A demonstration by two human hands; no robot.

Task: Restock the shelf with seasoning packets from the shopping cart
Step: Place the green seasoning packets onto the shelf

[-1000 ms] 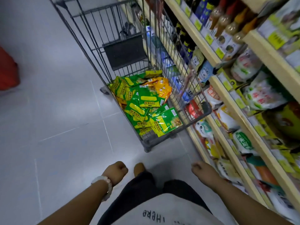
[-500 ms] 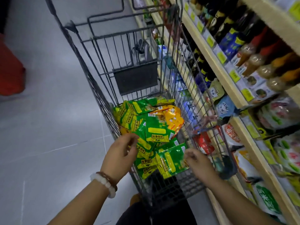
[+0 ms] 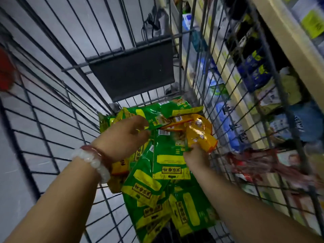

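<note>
Head view: wire cart (image 3: 52,109) on grey floor (image 3: 15,181), beside shelf (image 3: 287,37).

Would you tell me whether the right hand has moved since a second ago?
Yes: the right hand went from outside the shopping cart into it, onto the seasoning packets.

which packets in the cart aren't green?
The orange packets at the far right of the pile, against the cart's right wire wall. The rest are green packets with yellow label panels. The right hand touches the orange ones' lower edge.

Both hands in cart (image 3: 52,95): left hand (image 3: 125,137) on green packets (image 3: 168,160), right hand (image 3: 196,157) pinching orange packet (image 3: 199,135).
</note>
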